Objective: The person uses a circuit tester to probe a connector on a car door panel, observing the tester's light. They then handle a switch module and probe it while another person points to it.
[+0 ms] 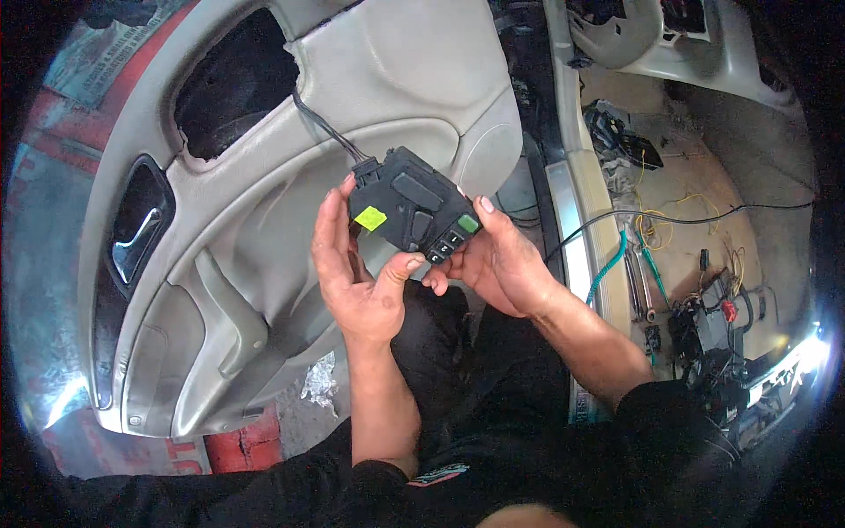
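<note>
In went the left hand (359,286), fingers along the near side, thumb at the lower edge, and there was the right hand (510,264), thumb pressed beside a green insert (467,223)! The black electronic module (394,204) sat slanted between both grips, held firmly: boxy, raised shapes across its face, yellow-green sticker (371,218) near the left fingers, wiring (324,130) running up beyond the left fingertips.

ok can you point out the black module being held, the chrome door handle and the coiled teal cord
black module (412,204): head view, middle of its upper face
chrome door handle (138,236): head view, middle of the lever
coiled teal cord (609,272): head view, partway along its coils
</note>
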